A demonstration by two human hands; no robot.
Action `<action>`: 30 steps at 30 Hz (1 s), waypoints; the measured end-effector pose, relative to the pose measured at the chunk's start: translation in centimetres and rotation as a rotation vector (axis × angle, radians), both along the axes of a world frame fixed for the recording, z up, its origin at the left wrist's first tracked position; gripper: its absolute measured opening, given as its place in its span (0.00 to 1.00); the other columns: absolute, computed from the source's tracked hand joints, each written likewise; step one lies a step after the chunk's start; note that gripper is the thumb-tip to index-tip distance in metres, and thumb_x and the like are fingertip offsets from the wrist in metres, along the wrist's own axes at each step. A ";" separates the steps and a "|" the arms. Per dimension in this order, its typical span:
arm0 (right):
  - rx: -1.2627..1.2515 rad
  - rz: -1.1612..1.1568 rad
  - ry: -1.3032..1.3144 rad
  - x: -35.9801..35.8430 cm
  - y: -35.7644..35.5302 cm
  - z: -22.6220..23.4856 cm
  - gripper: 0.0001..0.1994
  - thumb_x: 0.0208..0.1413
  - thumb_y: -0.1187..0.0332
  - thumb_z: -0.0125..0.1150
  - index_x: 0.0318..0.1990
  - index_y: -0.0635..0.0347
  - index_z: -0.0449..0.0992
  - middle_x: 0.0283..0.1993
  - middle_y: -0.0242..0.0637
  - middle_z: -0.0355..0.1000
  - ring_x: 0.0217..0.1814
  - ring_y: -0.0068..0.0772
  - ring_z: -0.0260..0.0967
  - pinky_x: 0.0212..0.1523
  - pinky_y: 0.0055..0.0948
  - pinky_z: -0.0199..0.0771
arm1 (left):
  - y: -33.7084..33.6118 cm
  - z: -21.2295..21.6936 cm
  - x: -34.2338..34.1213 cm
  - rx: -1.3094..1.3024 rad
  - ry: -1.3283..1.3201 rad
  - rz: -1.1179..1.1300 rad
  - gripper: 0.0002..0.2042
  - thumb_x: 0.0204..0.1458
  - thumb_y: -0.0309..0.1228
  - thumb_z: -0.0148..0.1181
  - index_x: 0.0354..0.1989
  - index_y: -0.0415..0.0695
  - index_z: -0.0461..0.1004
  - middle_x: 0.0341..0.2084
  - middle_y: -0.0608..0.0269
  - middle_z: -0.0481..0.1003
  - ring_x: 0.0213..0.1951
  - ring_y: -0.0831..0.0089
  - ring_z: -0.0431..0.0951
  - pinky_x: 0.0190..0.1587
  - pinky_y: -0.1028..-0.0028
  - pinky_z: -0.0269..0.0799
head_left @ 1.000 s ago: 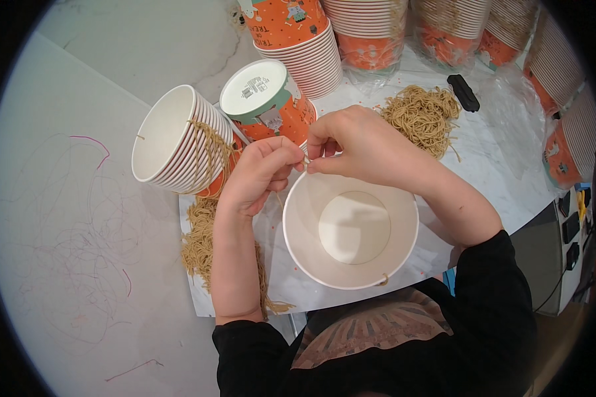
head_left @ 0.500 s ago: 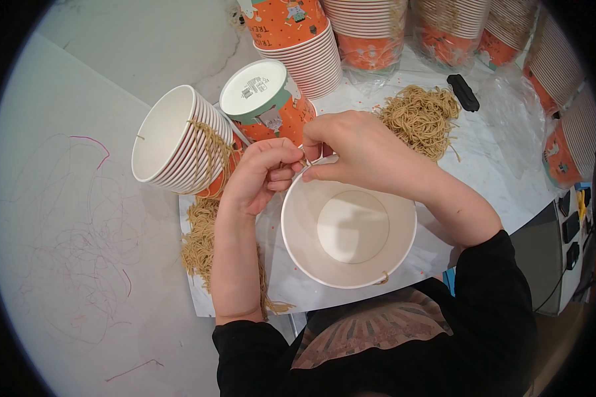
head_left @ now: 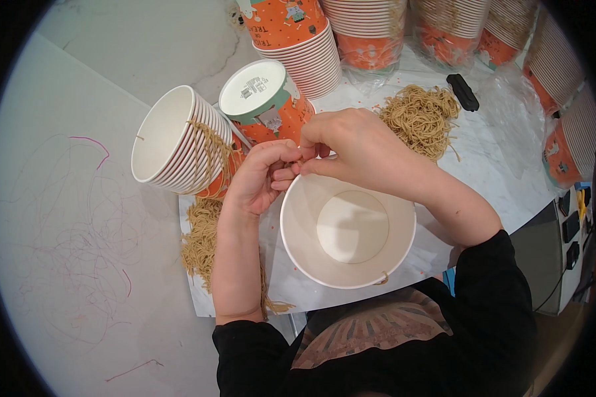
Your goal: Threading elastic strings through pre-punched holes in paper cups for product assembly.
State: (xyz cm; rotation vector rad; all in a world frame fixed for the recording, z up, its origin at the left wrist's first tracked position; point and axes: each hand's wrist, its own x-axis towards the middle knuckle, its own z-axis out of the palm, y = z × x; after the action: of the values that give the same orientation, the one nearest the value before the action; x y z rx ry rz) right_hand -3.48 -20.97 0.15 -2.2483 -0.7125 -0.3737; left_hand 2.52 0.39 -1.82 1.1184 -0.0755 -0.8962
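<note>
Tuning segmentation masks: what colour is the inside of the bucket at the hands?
The bucket is plain white inside; head view shows it.

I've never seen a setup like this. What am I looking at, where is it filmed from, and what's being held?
There's no machine: these are a person's bare left hand and right hand. A fisheye camera on their head looks down, so straight edges bend.

The fingertips meet at the rim of an open tub, white inside; fingers mostly hide whatever they pinch.

On the pale sheet lie a right-hand twine heap, a left-hand twine heap and a black object. Beyond the hands are a tilted tub stack and an upside-down tub.
</note>
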 end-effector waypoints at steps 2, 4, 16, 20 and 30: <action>-0.020 -0.001 -0.006 -0.1 0.0 0.1 0.11 0.48 0.66 0.73 0.32 0.63 0.78 0.31 0.39 0.78 0.33 0.40 0.78 0.34 0.36 0.76 | 0.0 0.0 -0.1 -0.006 -0.003 0.000 0.04 0.57 0.23 0.57 0.30 0.37 0.73 0.23 0.66 0.74 0.17 0.88 0.61 0.17 0.86 0.53; -0.039 -0.001 -0.010 -0.1 0.0 0.0 0.11 0.48 0.66 0.72 0.32 0.63 0.78 0.31 0.39 0.78 0.34 0.40 0.78 0.34 0.37 0.76 | 0.0 -0.1 -0.1 -0.012 -0.005 -0.001 0.04 0.57 0.23 0.56 0.30 0.37 0.74 0.22 0.66 0.74 0.17 0.87 0.61 0.17 0.86 0.53; -0.027 -0.015 -0.145 -0.1 0.4 -0.5 0.11 0.48 0.68 0.71 0.32 0.62 0.74 0.31 0.39 0.75 0.33 0.44 0.77 0.33 0.39 0.76 | -0.3 0.1 -0.3 -0.020 0.020 0.032 0.07 0.55 0.23 0.56 0.37 0.32 0.77 0.24 0.64 0.73 0.17 0.87 0.58 0.16 0.85 0.50; -0.053 -0.018 -0.177 -0.2 0.4 -0.5 0.09 0.49 0.69 0.70 0.32 0.61 0.75 0.32 0.39 0.74 0.33 0.48 0.76 0.32 0.40 0.75 | -0.2 0.0 -0.4 -0.008 0.036 0.048 0.07 0.55 0.23 0.56 0.36 0.32 0.77 0.24 0.65 0.72 0.17 0.89 0.57 0.16 0.85 0.48; -0.072 -0.019 -0.219 -0.2 0.3 -0.5 0.07 0.50 0.71 0.66 0.34 0.60 0.75 0.32 0.38 0.74 0.32 0.47 0.76 0.31 0.40 0.75 | -0.5 0.2 -0.6 0.129 -0.087 0.050 0.08 0.57 0.26 0.55 0.37 0.36 0.78 0.24 0.68 0.72 0.17 0.89 0.57 0.16 0.86 0.49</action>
State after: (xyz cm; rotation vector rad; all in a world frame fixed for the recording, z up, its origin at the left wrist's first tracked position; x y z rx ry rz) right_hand -3.67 -20.63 -0.39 -2.3057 -0.8295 -0.6201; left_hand 1.92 -0.08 -1.59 1.2740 -0.0614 -0.8164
